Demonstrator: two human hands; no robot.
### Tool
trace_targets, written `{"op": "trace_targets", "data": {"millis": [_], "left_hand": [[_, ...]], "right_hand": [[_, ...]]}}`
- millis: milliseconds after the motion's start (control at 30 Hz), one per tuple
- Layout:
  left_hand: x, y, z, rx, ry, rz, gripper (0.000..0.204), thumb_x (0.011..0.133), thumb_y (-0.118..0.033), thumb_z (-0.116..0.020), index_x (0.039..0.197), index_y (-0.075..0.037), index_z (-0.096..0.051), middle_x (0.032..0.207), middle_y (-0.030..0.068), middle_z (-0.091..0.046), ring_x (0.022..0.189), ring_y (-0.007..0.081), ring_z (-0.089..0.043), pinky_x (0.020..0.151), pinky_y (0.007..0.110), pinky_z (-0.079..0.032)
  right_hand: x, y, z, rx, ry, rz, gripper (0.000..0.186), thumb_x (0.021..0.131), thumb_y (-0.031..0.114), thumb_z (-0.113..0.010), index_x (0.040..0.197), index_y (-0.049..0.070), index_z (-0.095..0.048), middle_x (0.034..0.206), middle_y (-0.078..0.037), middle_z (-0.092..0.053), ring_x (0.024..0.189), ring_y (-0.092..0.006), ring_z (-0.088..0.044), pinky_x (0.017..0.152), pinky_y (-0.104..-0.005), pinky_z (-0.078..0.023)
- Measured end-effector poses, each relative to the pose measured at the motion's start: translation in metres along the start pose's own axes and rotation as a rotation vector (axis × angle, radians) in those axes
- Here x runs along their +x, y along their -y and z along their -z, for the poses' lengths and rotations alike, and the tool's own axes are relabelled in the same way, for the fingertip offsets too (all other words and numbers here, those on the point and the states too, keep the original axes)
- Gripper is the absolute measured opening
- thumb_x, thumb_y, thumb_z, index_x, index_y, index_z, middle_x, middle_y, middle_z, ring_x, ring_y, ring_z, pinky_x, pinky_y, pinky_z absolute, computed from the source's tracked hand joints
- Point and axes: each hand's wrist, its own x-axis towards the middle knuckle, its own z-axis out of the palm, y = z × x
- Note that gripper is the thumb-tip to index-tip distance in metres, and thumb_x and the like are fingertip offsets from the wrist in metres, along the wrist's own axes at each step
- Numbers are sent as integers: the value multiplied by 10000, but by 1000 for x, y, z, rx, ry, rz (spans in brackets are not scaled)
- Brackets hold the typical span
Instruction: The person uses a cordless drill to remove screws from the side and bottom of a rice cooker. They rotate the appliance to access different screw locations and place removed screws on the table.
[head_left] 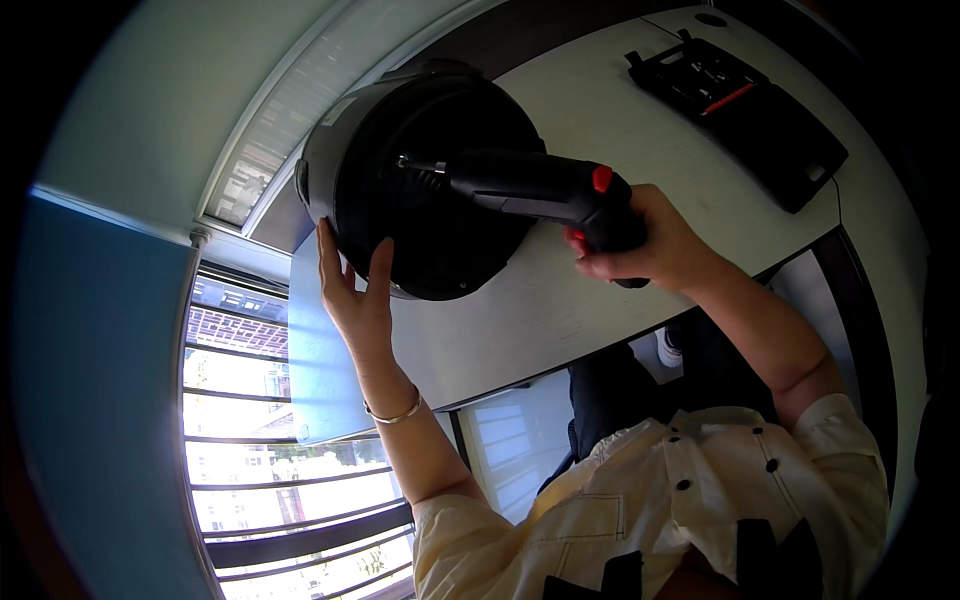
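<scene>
Head view: a round black appliance with a grey rim (420,180) lies tipped on its side on the white tabletop (600,130), upper centre of the frame. The left hand (358,290) presses its rim with fingers spread, while the right hand (640,245) has fingers clamped on a black electric screwdriver (530,190) whose tip meets the underside. At upper right an open black tool case (740,100) holds bits and a red piece.

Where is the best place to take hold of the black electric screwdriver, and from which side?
Take the electric screwdriver by its angled rear handle, from the person's right, as the right hand does. The slim front end points left at the round black appliance, steadied by the left hand.
</scene>
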Motion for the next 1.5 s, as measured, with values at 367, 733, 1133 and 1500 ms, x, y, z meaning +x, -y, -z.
{"op": "trace_targets", "data": {"millis": [367,733,1133,1500], "left_hand": [[0,-1,1,-10,6,0,738,755,-182,-761,1357,33,-392,1358,242,-427,1251,350,-440,966,421,-436],[-7,-5,-8,231,-170,-191,721,757,-179,-761,1372,-57,-406,1391,232,-378,1268,345,-416,949,457,-454],[22,-52,-32,774,-332,-820,262,715,-270,-775,966,-207,-730,1225,97,-459,1189,275,-378,953,388,-378],[31,-52,-45,686,-328,-810,86,743,-244,-734,817,-201,-726,1197,52,-551,1188,265,-398,980,384,-280]], "right_hand": [[-1,-3,2,-45,-20,39,278,657,131,-780,869,54,-619,713,0,-596,612,-93,-558,560,-245,-452],[-1,-7,-1,13,-14,26,254,664,90,-764,861,48,-610,700,-9,-596,601,-94,-560,551,-248,-456],[-2,-3,-5,102,-3,-10,234,661,45,-737,851,36,-602,691,-16,-593,595,-98,-558,545,-249,-453],[-6,-2,-2,93,6,-4,244,663,52,-741,865,31,-605,700,-19,-596,606,-99,-563,553,-250,-453]]}}
